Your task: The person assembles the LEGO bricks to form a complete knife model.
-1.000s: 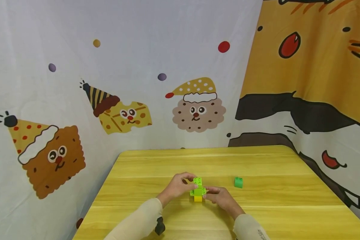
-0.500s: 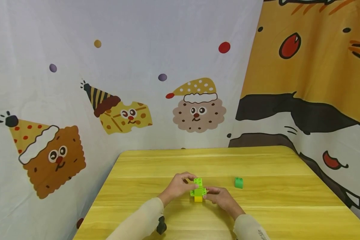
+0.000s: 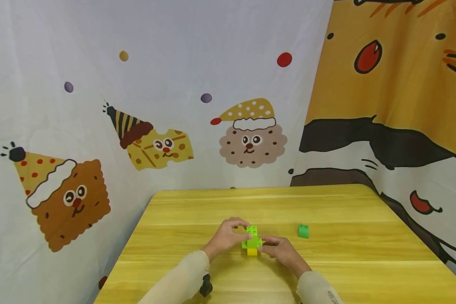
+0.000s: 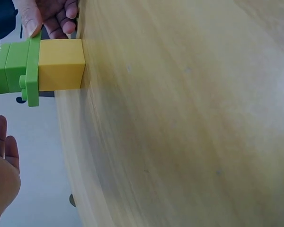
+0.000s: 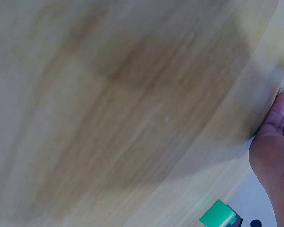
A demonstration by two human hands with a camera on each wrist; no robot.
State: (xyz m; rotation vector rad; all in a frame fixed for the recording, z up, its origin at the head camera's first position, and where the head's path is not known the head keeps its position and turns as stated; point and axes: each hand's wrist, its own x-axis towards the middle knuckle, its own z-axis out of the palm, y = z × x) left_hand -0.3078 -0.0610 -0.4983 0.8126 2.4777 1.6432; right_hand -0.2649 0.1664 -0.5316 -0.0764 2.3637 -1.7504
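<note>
A small stack of toy building bricks stands upright on the table. At its bottom is a yellow brick (image 3: 252, 252), plain in the left wrist view. Across that lies a light green plate (image 4: 32, 71) that juts out on both sides, with light green bricks (image 3: 252, 230) piled above. From the left, my left hand (image 3: 226, 236) pinches the upper green bricks between thumb and fingers. On the other side, my right hand (image 3: 283, 252) holds the right end of the plate, its thumb against the edge. The right wrist view shows only part of that hand.
A single darker green brick (image 3: 303, 231) lies to the right of the stack, further back on the wooden table (image 3: 190, 207). Behind the table's far edge hangs a white cloth (image 3: 167, 76) printed with cartoon figures.
</note>
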